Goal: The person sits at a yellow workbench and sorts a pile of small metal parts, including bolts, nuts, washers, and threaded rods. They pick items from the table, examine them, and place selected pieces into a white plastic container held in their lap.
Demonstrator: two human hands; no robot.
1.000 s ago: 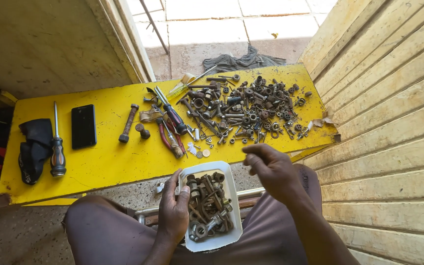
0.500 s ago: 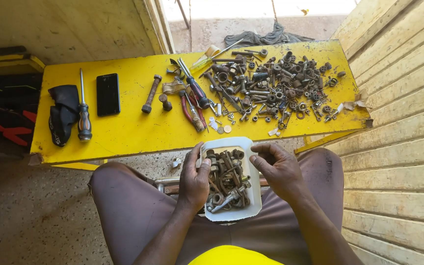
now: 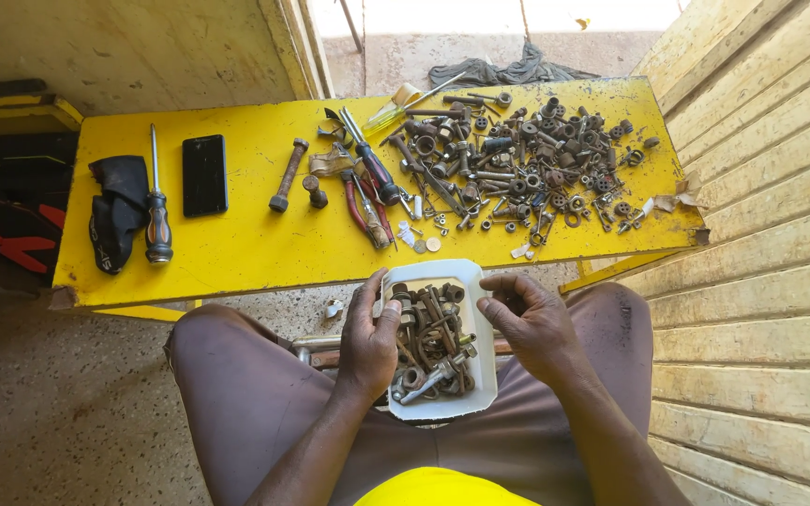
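A flat yellow board (image 3: pixel 236 248) is laid across the space in front of a seated person, its paint scuffed and stained. On its left part a dark folded cloth (image 3: pixel 116 217) is set, with a screwdriver (image 3: pixel 157 220) just beside it and a black phone (image 3: pixel 204 174) lying face up a little further right. Near the middle a rusty bolt (image 3: pixel 288 175) and a pair of red-handled pliers (image 3: pixel 360 208) are placed, and the right half is covered by a spread heap of rusted nuts, bolts and washers (image 3: pixel 527 164).

The floor (image 3: pixel 58 403) below is seen to be speckled concrete. A pale plastered wall (image 3: pixel 114 47) is seen behind the board on the left, and a wall of horizontal wooden planks (image 3: pixel 761 244) runs along the right. Beyond the board a sunlit doorway is seen, with a dark rag (image 3: pixel 508 72) lying on its threshold.

A white rectangular tray (image 3: pixel 480 375), filled with rusty bolts and fittings, is rested on the person's lap, just in front of the board's near edge. Its left rim is gripped by the left hand (image 3: pixel 367 342), the thumb hooked over the edge and the fingers laid along the side. The right hand (image 3: pixel 532 319) is held above the tray's right rim, half closed, with the fingertips curled in toward the thumb; whether a small piece is pinched there cannot be told.
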